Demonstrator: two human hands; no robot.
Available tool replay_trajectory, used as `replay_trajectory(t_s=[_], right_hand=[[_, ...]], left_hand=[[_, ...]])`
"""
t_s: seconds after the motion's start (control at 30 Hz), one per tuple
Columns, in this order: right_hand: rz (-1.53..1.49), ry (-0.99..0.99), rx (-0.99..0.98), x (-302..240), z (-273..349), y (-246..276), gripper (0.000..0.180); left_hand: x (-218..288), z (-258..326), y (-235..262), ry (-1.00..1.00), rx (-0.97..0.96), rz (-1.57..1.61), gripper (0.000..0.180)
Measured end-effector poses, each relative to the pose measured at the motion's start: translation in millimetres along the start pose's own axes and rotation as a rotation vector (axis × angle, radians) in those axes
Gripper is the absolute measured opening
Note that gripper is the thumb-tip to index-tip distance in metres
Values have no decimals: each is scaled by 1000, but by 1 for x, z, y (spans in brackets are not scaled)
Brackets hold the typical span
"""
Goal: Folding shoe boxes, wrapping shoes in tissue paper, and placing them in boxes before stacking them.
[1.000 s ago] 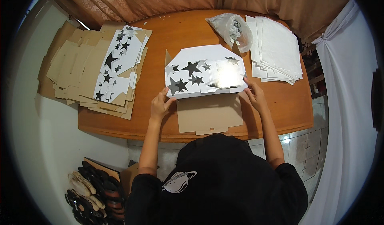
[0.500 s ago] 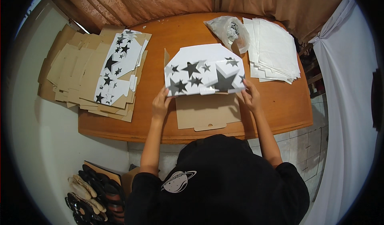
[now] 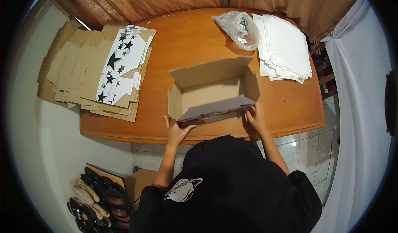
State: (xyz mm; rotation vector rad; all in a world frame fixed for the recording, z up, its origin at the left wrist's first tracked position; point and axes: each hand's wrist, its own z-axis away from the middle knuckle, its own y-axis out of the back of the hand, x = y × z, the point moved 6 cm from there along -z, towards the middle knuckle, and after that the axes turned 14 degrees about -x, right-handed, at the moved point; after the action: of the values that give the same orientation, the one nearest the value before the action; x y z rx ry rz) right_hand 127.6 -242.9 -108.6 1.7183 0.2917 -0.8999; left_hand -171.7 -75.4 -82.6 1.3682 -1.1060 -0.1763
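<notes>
A cardboard box (image 3: 213, 93) stands on the wooden table in front of me, its top uncovered and its brown inside facing up. Its flaps stick up around the rim, and the near one shows a white outside with dark stars. My left hand (image 3: 177, 131) is at the box's near left corner, thumb and fingers spread wide around it without closing. At the near right corner my right hand (image 3: 257, 119) holds the box, thumb on the front and fingers along the side. The lower front of the box is partly in shadow.
A stack of flat brown cardboard blanks (image 3: 74, 71) lies at the left, with star-printed blanks (image 3: 118, 67) on top. Toward the back right are a plastic bag (image 3: 238, 30) of small papers and a pile of white sheets (image 3: 286, 46). Shoes (image 3: 95, 200) sit at lower left.
The box has been tipped upright and turned, so its inside now faces up instead of its starred face. It came nearer to me, and both hands moved down with it; my left fingers spread.
</notes>
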Motion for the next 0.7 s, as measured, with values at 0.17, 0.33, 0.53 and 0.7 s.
replay_trajectory(t_s=[0.17,0.33,0.53,0.7], right_hand=[[-290,-7,-131,-33,-37,16,39],[-439,-194,-164,-7,-77,22,53],[-604,-252,-283,-4,-87,21,64],[-661,-288,-628,-19,-71,26,70]], left_hand=[[-13,-31,-3,295,-304,48,59],[-25,-72,-3,548,-479,233,80],[-34,-89,0,570,-331,494,74],[-55,-67,-30,209,-334,876,61]])
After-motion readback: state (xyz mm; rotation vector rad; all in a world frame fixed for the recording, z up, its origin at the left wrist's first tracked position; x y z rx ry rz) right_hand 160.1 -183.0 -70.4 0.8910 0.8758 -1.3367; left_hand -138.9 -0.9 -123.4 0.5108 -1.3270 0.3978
